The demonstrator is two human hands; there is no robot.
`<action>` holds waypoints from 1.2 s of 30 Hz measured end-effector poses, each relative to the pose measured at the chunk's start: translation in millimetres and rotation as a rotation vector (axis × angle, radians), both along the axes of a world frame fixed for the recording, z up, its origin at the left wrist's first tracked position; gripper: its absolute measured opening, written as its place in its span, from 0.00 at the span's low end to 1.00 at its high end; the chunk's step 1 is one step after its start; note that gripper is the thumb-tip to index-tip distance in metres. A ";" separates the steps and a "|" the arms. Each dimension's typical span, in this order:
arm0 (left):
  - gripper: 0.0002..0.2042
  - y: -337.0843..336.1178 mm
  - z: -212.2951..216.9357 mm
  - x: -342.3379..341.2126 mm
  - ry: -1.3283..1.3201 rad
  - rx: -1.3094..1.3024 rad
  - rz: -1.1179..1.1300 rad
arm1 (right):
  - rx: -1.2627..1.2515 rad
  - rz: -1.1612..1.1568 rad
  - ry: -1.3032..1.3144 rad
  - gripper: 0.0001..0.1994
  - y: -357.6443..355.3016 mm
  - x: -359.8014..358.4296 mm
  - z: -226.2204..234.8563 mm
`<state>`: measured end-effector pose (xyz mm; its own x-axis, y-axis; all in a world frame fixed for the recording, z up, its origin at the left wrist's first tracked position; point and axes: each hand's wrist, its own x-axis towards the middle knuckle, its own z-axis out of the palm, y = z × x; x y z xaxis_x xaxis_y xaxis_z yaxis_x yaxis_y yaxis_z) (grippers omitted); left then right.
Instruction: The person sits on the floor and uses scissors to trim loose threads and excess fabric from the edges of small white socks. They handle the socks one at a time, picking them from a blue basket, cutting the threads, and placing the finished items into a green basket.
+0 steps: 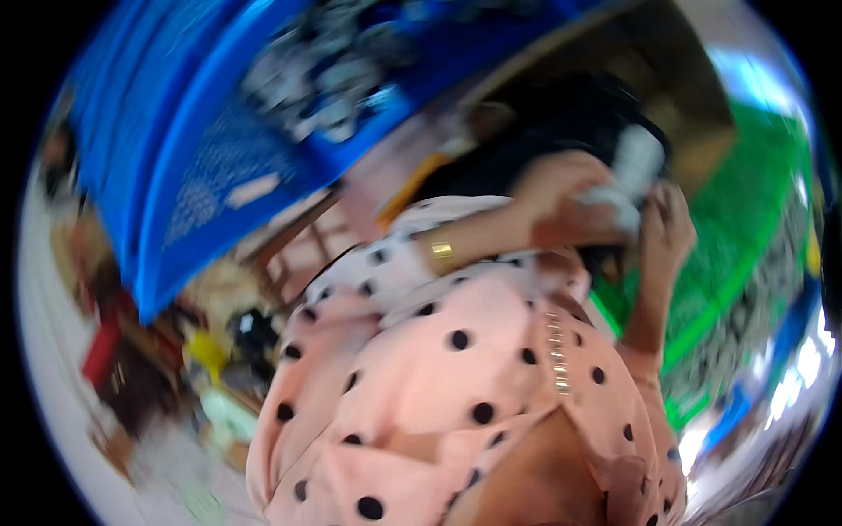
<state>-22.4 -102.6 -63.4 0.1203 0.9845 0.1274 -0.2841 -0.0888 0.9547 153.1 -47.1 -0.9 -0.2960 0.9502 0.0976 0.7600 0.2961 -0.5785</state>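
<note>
The picture is heavily motion-blurred. A pink garment with black dots (pixel 456 377) fills the lower middle. My left hand (pixel 557 197), with a gold bangle (pixel 441 251) on its wrist, reaches right and closes over a white object (pixel 633 162) held against a black mass (pixel 561 114). My right hand (pixel 667 230) rises from the lower right with its fingers at the right side of the same white object. The blur hides its grip. What the white object is cannot be made out.
A blue patterned cloth (pixel 202 149) hangs across the upper left. A green surface (pixel 745 219) lies to the right. A wooden frame (pixel 298 254) and blurred clutter with a yellow thing (pixel 207 349) and a red thing (pixel 101 351) sit at lower left.
</note>
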 end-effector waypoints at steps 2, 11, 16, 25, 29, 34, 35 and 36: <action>0.06 6.1 8.0 -15.6 0.055 -0.139 0.156 | 0.015 -0.197 -0.014 0.04 12.1 -2.1 7.3; 0.06 18.6 28.5 -18.7 -0.171 -0.462 -0.016 | -0.106 -0.282 0.225 0.14 -15.8 10.2 15.5; 0.04 18.6 32.2 -15.7 -0.179 -0.472 0.026 | -0.194 -0.284 0.319 0.19 -10.0 14.3 3.9; 0.05 10.0 26.3 -4.6 -0.075 -0.404 0.081 | 0.004 -0.184 0.120 0.24 -25.2 13.2 11.2; 0.05 -2.8 27.3 7.4 -0.051 -0.483 0.041 | 0.068 0.112 0.036 0.17 -25.5 15.6 -21.6; 0.05 -18.0 -3.8 2.3 0.005 -0.630 -0.037 | -0.017 0.004 0.013 0.13 -34.3 27.7 -55.9; 0.05 -18.9 -7.8 -1.4 -0.007 -0.710 -0.062 | -0.013 -0.080 0.019 0.12 -36.2 31.3 -63.8; 0.07 -19.2 -16.7 -5.3 0.041 -0.654 -0.049 | -0.239 -0.203 0.097 0.13 -34.8 33.7 -62.7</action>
<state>-27.7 -121.8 -80.0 0.1592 0.8504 -0.5015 -0.2353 0.5260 0.8173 186.9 -81.9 -63.6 -0.0988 0.9882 -0.1171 0.7278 -0.0085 -0.6857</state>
